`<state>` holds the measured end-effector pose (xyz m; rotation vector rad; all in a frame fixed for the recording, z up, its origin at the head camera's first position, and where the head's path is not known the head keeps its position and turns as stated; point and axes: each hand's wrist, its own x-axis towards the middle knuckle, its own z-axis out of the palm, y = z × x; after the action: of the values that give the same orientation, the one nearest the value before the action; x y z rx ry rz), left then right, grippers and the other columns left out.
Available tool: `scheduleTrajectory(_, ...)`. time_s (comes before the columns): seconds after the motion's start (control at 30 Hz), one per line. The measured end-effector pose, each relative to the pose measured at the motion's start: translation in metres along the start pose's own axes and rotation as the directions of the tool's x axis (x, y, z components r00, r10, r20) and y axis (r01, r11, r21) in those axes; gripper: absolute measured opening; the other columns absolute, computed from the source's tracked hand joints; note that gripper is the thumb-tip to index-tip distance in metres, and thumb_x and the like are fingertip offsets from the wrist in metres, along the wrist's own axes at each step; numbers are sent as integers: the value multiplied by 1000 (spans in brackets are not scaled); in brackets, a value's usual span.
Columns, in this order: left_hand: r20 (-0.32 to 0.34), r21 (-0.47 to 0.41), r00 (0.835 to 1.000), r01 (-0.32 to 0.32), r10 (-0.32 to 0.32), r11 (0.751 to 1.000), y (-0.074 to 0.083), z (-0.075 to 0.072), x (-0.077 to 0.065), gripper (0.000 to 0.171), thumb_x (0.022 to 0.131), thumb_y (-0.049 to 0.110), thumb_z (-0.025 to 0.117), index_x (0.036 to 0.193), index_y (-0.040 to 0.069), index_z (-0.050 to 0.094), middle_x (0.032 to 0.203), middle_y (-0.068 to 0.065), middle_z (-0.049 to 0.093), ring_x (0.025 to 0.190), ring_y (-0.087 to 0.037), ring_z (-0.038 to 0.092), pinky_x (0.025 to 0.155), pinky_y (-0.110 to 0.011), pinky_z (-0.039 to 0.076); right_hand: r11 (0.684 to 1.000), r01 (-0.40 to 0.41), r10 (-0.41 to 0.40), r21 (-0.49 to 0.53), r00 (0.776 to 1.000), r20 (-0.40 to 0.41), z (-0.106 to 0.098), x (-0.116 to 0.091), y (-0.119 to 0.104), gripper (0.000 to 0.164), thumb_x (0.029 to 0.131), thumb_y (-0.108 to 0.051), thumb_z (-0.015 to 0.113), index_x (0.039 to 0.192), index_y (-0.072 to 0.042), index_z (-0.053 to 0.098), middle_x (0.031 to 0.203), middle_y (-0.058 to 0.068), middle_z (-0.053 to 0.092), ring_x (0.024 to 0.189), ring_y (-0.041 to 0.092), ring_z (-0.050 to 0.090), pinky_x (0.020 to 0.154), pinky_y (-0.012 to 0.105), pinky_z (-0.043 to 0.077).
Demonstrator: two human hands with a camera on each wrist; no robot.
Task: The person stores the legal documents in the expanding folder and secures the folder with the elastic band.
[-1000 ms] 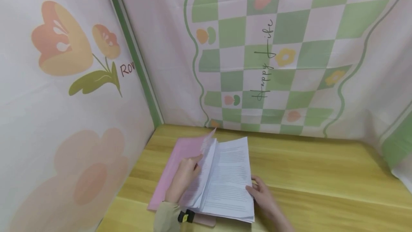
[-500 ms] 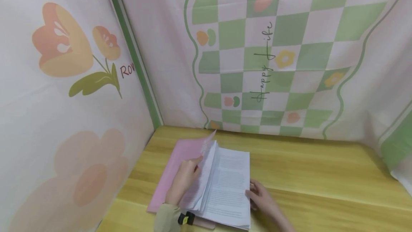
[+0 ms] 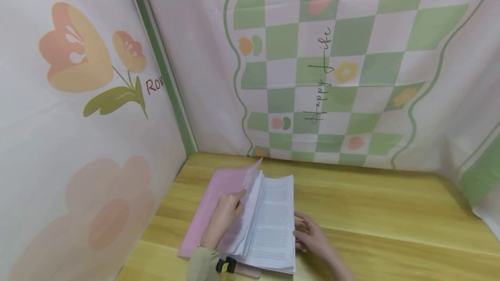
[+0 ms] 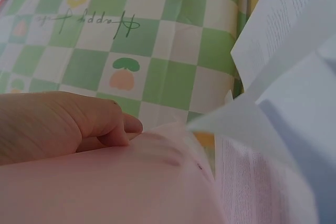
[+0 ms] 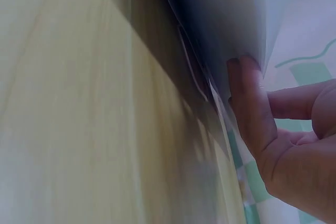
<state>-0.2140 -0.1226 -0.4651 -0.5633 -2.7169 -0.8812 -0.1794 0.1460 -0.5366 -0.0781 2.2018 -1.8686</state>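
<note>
A pink folder lies spread on the wooden table, with a stack of printed sheets fanned across its right side. My left hand lies over the left part and grips the folder's lifted pink edge; the left wrist view shows its curled fingers against the pink sheet. At the stack's right edge, my right hand holds the sheets. In the right wrist view, its fingertips press the raised paper, with the thumb on the other side partly hidden.
A pinkish object with a rounded corner sticks out below the papers, mostly covered. The wooden table extends to the right. A printed cloth hangs behind it, and another flowered cloth hangs on the left.
The right page edge has come down from its raised position, then shifted left with my right hand. My left hand and the pink folder stay in place.
</note>
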Motion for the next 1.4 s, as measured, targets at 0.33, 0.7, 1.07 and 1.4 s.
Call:
scheduleTrajectory(0.33,10,11,1000,15,-15,1000,1,2,-1,39,85,-8,59,123,-8,65,70,-9,63,54,-2,38,49,-15,37,999,26,-26,19,999,28,15,11,-6,68,90,0,58,150,6,27,134,40,49,87,24,71,58,28,58)
scheduleTrajectory(0.7,-4,14,1000,-3,3,1000,2,2,-1,39,83,-9,59,122,-7,66,75,-13,68,55,-2,38,49,-14,37,999,27,-27,21,1000,10,19,12,-3,69,86,1,64,145,14,30,135,42,47,88,23,71,70,31,61)
scheduleTrajectory(1.07,-12,13,1000,-24,24,1000,1,3,-1,39,84,-10,60,122,-9,65,62,-4,55,53,-1,32,48,-14,33,996,81,-83,36,993,86,30,25,-4,68,88,-1,63,147,12,31,132,41,49,86,21,71,70,30,61)
scheduleTrajectory(1.4,2,0,1000,-15,15,1000,3,3,-1,39,84,-10,59,123,-9,65,61,-3,53,52,0,32,47,-14,31,998,54,-55,43,998,24,36,25,-6,67,85,2,65,144,14,35,131,38,50,81,17,69,69,28,61)
